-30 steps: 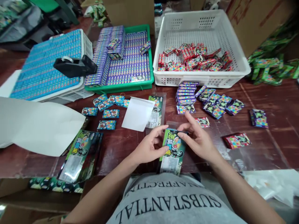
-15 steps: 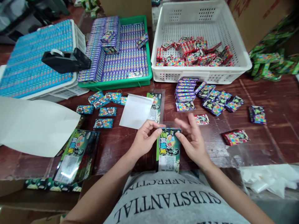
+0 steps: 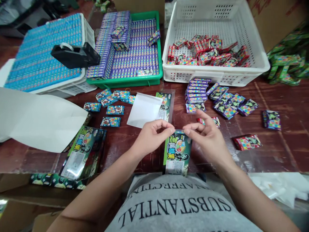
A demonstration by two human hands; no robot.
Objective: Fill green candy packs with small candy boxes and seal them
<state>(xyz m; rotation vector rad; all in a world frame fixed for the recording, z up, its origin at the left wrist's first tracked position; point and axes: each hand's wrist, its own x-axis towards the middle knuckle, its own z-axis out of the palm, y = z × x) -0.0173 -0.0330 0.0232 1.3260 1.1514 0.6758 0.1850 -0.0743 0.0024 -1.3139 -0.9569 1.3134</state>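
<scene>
A flat green-and-black printed candy bag (image 3: 178,151) lies at the table's front edge, its top towards the two hands. My left hand (image 3: 155,137) pinches its top edge near the left corner, thumb against the fingers. Over the top right corner my right hand (image 3: 209,138) is closed in a similar pinch, its fingers curled. A sliver of blue shows at the bag's top between the fingertips. Just beyond the hands lie a white sheet of paper (image 3: 144,110) and a second printed bag (image 3: 166,103), partly under that sheet. Behind my right fingers is a small red candy box (image 3: 216,121), partly hidden.
Blue candy boxes (image 3: 110,121) lie left, purple ones (image 3: 225,109) right. Behind stand a green tray (image 3: 137,84) of purple boxes, a white basket (image 3: 217,77) of red ones and a black tape dispenser (image 3: 74,56). More printed bags (image 3: 83,148) lie front left.
My right hand's spread fingers have curled in and closed at the bag's top edge. My left hand has shifted slightly right along it. The whole view has moved a little.
</scene>
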